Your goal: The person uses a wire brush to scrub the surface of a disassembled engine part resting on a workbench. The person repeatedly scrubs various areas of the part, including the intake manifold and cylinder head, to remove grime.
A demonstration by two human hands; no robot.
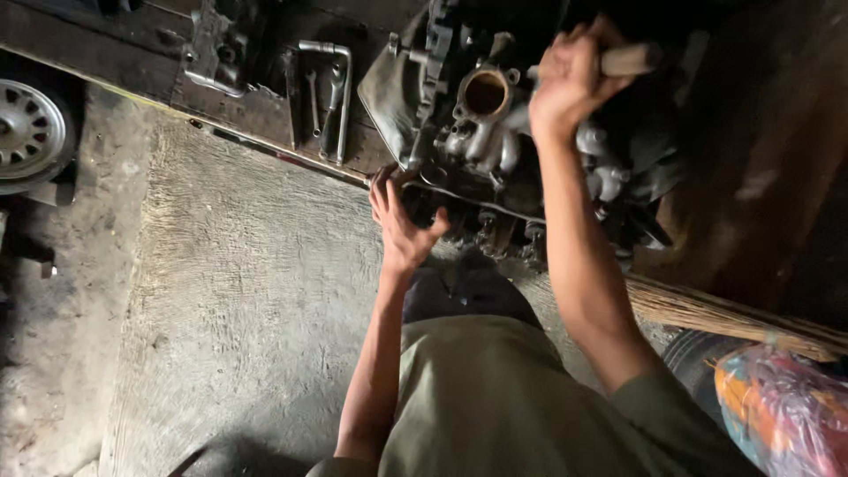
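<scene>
A grimy metal engine block (495, 132) with a round open port (485, 92) rests on a dark wooden platform. My right hand (570, 75) is raised over the engine, fist closed around the pale wooden handle of a tool (629, 60); the tool's working end is hidden. My left hand (399, 221) reaches to the engine's near lower edge, fingers spread and touching the metal there, holding nothing that I can see.
Several wrenches and a bent bar (331, 88) lie on the wooden platform (256, 110) left of the engine. A car wheel (31, 132) stands at far left. A straw broom (733, 314) and a colourful plastic bag (782, 415) sit at lower right. Rough concrete floor (238, 291) lies below.
</scene>
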